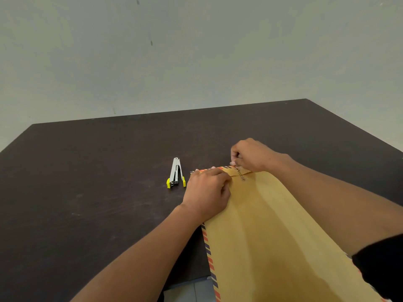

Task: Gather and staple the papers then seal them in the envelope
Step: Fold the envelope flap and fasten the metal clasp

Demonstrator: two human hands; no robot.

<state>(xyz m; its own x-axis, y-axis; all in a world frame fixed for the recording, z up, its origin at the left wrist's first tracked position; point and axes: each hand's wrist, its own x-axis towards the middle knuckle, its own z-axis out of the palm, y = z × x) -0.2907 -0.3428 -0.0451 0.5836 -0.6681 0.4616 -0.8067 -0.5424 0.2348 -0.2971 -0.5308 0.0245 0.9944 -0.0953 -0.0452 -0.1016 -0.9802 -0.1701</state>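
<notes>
A large brown envelope (268, 232) with a red and blue striped border lies on the dark table (98, 182), its near end past the table's front edge. My left hand (207, 192) presses flat on the envelope's far left corner, next to the folded flap. My right hand (250, 154) is at the flap's far edge, fingers pinched on the thin string of the clasp (241, 174). A silver and yellow stapler (176, 173) lies on the table just left of my left hand. No loose papers are in sight.
A plain pale wall stands behind the table's far edge. A bit of light floor (187, 290) shows below the table's front edge, next to the envelope.
</notes>
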